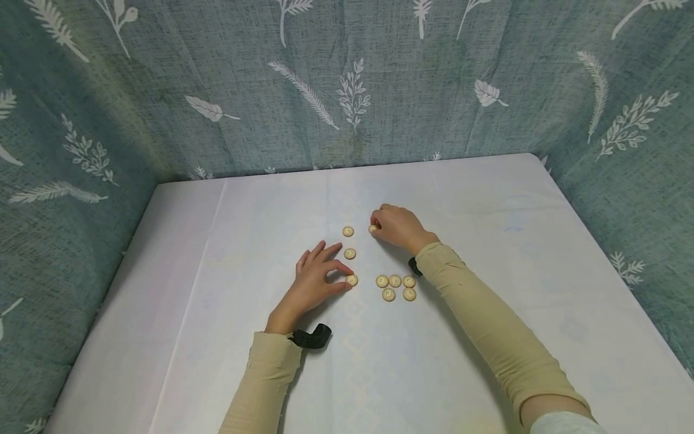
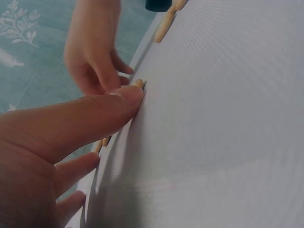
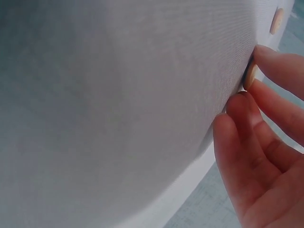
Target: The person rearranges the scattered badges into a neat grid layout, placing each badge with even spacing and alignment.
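My left hand [image 1: 314, 280] pinches a round, pale wooden button [image 1: 352, 280] between thumb and index finger at the table surface, its other fingers spread. In the left wrist view the thumb [image 2: 114, 104] covers most of that button. Farther back, my right hand [image 1: 398, 228] pinches a second wooden button [image 1: 373, 229] by its edges, seen close to the cloth in the right wrist view [image 3: 251, 76]. Two more buttons lie in line beyond the left fingertips: a nearer button [image 1: 349, 254] and a farther button [image 1: 348, 231].
Several matching buttons [image 1: 395, 281] lie grouped in two rows in front of the right forearm. A white cloth covers the table [image 1: 217, 361]. Green leaf-patterned curtains [image 1: 325, 90] stand along its back and sides. Each wrist carries a black device [image 1: 311, 336].
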A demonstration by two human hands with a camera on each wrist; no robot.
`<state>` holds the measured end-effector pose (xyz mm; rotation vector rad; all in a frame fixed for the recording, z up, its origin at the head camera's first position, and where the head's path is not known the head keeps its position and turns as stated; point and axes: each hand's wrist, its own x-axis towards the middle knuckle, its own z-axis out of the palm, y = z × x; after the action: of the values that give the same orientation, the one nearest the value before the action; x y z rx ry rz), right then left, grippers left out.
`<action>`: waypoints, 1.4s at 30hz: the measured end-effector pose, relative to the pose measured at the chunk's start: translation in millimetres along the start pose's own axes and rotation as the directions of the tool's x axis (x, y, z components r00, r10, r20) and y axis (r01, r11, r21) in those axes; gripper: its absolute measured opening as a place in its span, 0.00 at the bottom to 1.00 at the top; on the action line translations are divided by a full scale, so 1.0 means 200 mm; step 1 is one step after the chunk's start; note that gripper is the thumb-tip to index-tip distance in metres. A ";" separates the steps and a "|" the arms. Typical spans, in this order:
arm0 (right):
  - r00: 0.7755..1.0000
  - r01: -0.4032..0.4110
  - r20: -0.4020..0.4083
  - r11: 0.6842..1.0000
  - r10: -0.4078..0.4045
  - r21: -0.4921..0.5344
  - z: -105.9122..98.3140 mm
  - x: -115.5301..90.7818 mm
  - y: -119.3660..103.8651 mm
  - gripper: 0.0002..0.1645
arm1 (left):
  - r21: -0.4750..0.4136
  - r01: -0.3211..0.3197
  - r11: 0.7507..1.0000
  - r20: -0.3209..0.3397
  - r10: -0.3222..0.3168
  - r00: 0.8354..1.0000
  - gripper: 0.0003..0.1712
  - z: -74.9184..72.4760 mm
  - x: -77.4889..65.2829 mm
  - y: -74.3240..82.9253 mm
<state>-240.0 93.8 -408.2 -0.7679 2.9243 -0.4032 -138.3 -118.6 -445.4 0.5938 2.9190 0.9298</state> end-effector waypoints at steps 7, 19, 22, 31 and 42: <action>0.999 -0.026 0.035 0.999 0.024 0.046 -0.01 0.00 0.01 0.12 | 0.000 0.000 1.000 -0.004 0.000 1.000 0.09 0.00 0.00 0.01; 0.998 -0.034 0.055 0.998 0.031 0.058 -0.01 0.01 0.01 0.12 | -0.004 -0.004 1.000 -0.009 0.004 1.000 0.09 0.00 0.00 0.01; 0.998 -0.038 0.056 0.998 0.034 0.055 -0.01 0.01 0.01 0.12 | -0.005 -0.006 1.000 -0.011 0.006 1.000 0.09 0.00 0.00 0.01; 0.998 -0.036 0.051 0.997 0.032 0.070 -0.01 0.01 0.02 0.11 | -0.004 -0.003 1.000 -0.005 0.003 1.000 0.08 0.00 0.00 0.01; 0.998 -0.034 0.046 0.996 0.030 0.082 -0.01 0.00 0.02 0.14 | -0.004 0.005 1.000 -0.001 -0.005 1.000 0.08 0.00 0.00 0.01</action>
<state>-242.3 97.3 -407.1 -0.7093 2.8541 -0.4935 -137.8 -116.9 -444.0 0.5853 2.9176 0.9362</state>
